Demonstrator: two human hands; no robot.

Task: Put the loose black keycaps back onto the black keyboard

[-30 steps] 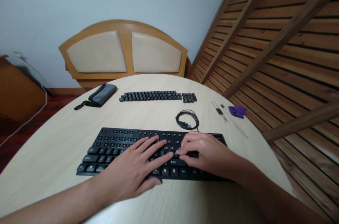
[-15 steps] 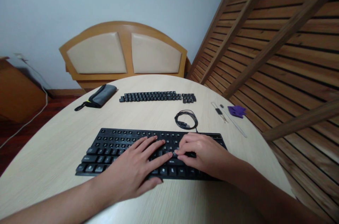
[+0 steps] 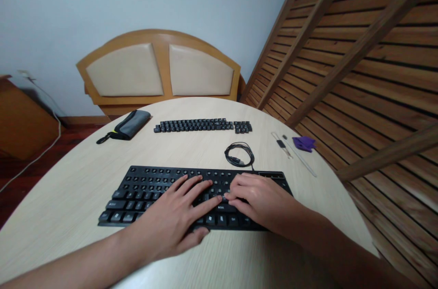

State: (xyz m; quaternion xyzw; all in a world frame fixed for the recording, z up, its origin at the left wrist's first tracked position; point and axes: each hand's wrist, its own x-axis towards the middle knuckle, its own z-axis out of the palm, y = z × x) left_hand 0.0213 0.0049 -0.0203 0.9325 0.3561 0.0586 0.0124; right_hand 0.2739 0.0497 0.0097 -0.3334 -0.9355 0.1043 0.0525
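Note:
A black keyboard (image 3: pixel 118 205) lies in front of me, its upper rows showing bare sockets and its lower rows still carrying keycaps. My left hand (image 3: pixel 174 211) rests on it with the fingers spread over the middle keys and the thumb off the front edge. To its right, my right hand (image 3: pixel 258 198) is closed in a pinch at a keycap just beside the left index fingertip. The fingers partly cover that keycap, and the hand hides much of the keyboard's right side.
Removed keycaps stand in rows (image 3: pixel 195 125), with a smaller cluster (image 3: pixel 242 127) beside them. A coiled black cable (image 3: pixel 239 154) lies behind the keyboard. Further right are a wire keycap puller (image 3: pixel 281 144), a thin white stick (image 3: pixel 301 159) and a purple cloth (image 3: pixel 304 143). A grey pouch (image 3: pixel 132 125) lies left.
The camera view has shifted slightly. Both hands keep nearly the same place on the keyboard, the right one still pinching in the same spot.

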